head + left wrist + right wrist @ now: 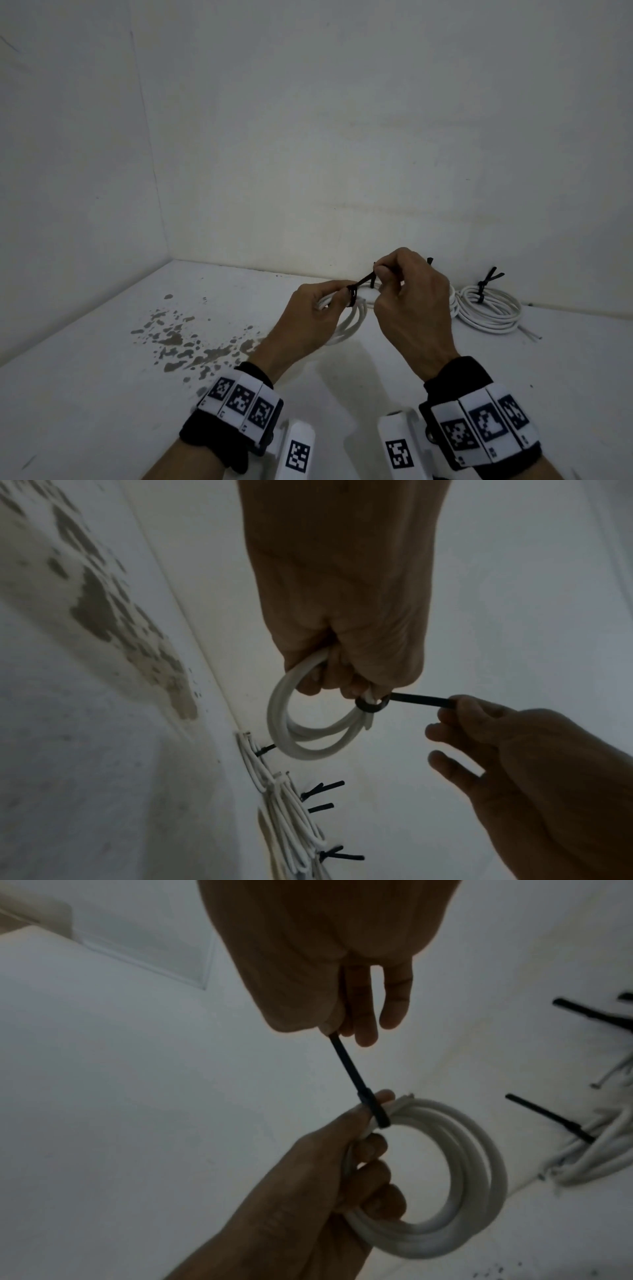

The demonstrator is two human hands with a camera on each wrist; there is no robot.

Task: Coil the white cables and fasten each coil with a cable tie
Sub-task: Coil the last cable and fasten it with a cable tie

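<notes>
- Small round coil of white plastic-sheathed cable [445,1164]: held above the table, gripped in the curled fingers of the left hand [308,318].
- Thin black plastic cable tie [371,705]: looped round the coil; right hand [411,308] pinches its tail.
- Risk: loops may spring loose if the grip slackens before the tie cinches.

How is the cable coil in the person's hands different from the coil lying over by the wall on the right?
The held coil is up in the left hand, its black tie pinched by the right hand; the coil by the wall lies flat, untouched, its tie's tails sticking up free. Both are white, looped, with black ties.
</notes>
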